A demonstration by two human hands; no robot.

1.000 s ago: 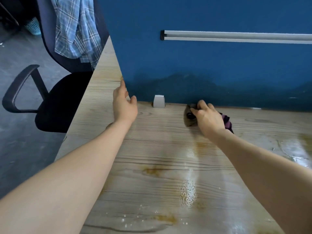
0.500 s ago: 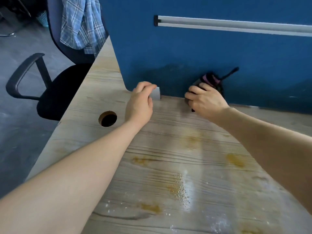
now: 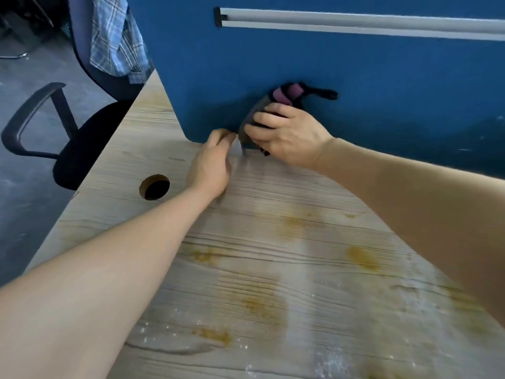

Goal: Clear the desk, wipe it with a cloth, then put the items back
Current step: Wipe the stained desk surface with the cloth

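Observation:
My right hand (image 3: 287, 135) grips a dark cloth with pink stripes (image 3: 287, 94) and presses it against the foot of the blue partition (image 3: 355, 77), at the back edge of the wooden desk (image 3: 273, 242). My left hand (image 3: 211, 165) rests on the desk just left of the cloth, fingers curled at the partition's small bracket, which it hides. The desk top shows yellowish stains (image 3: 362, 257) and white specks (image 3: 330, 362).
A round cable hole (image 3: 155, 186) lies in the desk left of my left hand. A black office chair (image 3: 68, 132) with a plaid shirt (image 3: 117, 42) over its back stands beyond the desk's left edge. A grey rail (image 3: 355, 24) runs along the partition.
My right hand lifted the cloth from the desk onto the partition's lower face. My left hand moved right to the bracket beside it. The view shifted, bringing the cable hole into sight.

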